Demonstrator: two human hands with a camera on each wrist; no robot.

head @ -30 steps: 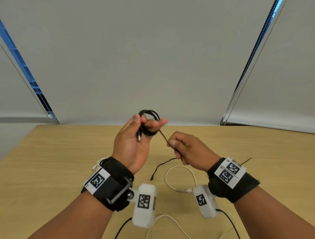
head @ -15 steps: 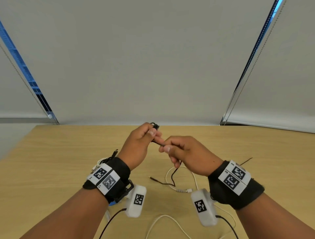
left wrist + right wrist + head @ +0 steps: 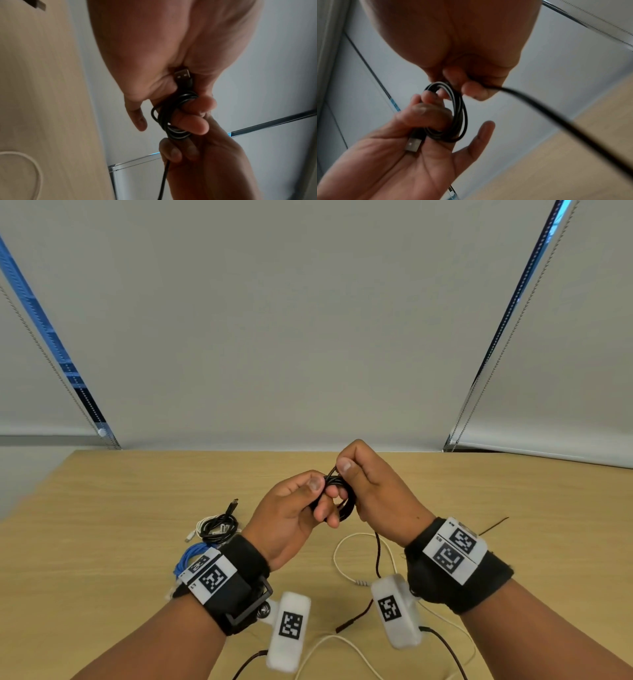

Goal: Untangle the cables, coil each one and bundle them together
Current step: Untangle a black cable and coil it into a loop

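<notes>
I'm mid-coil on the black USB cable [image 3: 337, 494]: my left hand [image 3: 291, 515] has two fingers curled through its loops above the wooden table [image 3: 102, 508], USB plug [image 3: 182, 74] against my palm. My right hand [image 3: 373, 491] pinches the loose tail — next, feed it round again, keeping tension.

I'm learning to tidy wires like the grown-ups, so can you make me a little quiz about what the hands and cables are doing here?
1. True or false: the left hand holds a coil of black cable.
2. Which hand feeds the loose end of the black cable onto the coil? A) right hand B) left hand C) neither
3. Fill the gap: beside the left wrist, on the table, lies a coiled ____ cable near a black and white bundle.

Key: 1 true; 2 A; 3 blue.
</notes>
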